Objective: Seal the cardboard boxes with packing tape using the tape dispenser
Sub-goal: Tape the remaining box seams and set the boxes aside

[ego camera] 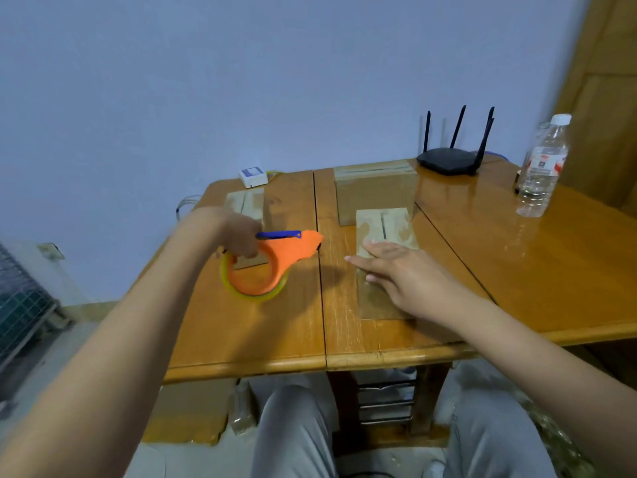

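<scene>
The left hand [241,236] grips the orange tape dispenser [272,262] by its top, fingers curled round the frame beside a blue lever [279,234]; the dispenser hangs above the table [241,332] with its pointed nose aimed right, and a yellowish tape roll [253,294] rings its lower edge. Behind the dispenser, partly hidden by the hand, lies a flat box [246,201] on the left leaf of the table. The right hand [403,270] lies flat with straight, slightly spread fingers on the near box [384,232], pressing its top and holding nothing; this box sits on the middle leaf, just right of the seam between leaves, and its far end shows a short dark slit along the flap seam. Its glossy near end is blurred, so whether tape covers it cannot be told. Touching its far end stands a taller box [374,191], with shiny tape over its top edge. Further right and back sits a black router [448,160] with upright antennas, and near the right edge stands a clear bottle [543,167] with a white cap. A small white device [253,176] rests at the table's back left edge. Grey trousers [293,426] show below the table.
</scene>
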Motion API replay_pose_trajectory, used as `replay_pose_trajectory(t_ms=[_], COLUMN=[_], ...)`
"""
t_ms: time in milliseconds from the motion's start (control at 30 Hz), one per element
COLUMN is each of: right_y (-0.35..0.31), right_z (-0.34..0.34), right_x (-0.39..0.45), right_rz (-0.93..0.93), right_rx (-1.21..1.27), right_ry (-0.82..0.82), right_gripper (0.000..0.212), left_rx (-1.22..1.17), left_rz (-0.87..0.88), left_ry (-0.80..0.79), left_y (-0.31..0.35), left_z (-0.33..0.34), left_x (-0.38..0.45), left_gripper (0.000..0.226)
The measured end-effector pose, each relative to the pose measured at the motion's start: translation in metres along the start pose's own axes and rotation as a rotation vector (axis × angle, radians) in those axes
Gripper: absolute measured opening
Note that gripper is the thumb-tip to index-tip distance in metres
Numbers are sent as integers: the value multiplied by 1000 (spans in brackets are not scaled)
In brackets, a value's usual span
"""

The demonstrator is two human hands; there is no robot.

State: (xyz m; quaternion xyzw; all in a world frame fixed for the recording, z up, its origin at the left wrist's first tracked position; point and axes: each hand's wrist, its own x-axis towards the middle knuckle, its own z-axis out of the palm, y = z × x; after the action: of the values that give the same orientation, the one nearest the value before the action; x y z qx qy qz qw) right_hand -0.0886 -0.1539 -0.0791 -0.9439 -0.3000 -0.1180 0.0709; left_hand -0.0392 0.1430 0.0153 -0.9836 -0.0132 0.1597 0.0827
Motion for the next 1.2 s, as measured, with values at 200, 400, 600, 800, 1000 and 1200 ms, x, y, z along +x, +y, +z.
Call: replay_pose_trajectory(t_ms=[200, 400, 600, 800, 1000, 1200], right_y=[-4, -9, -9, -8, -7, -7], right_z=[-4, -13, -13, -11, -8, -8], right_x=[-1, -3, -3, -2, 0, 0], right_rz=[37, 106, 127, 141, 145, 148], right_rx=[34, 45, 39, 50, 57, 46], right_ry=[9, -24, -24, -10, 17, 20], right_gripper=[60, 72, 71, 68, 66, 64], left_rx=[-577, -517, -457, -389, -617, -545], left_rz=[-62, -116, -186, -207, 455, 401], left_ry=[17, 131, 219, 371, 1059, 994], left_y=[13, 19, 18, 29, 110, 129], left_z=[58, 89, 108, 102, 92, 130], left_x=[-6, 10, 22, 10, -44, -26], left_gripper=[13, 14, 13, 16, 30, 48])
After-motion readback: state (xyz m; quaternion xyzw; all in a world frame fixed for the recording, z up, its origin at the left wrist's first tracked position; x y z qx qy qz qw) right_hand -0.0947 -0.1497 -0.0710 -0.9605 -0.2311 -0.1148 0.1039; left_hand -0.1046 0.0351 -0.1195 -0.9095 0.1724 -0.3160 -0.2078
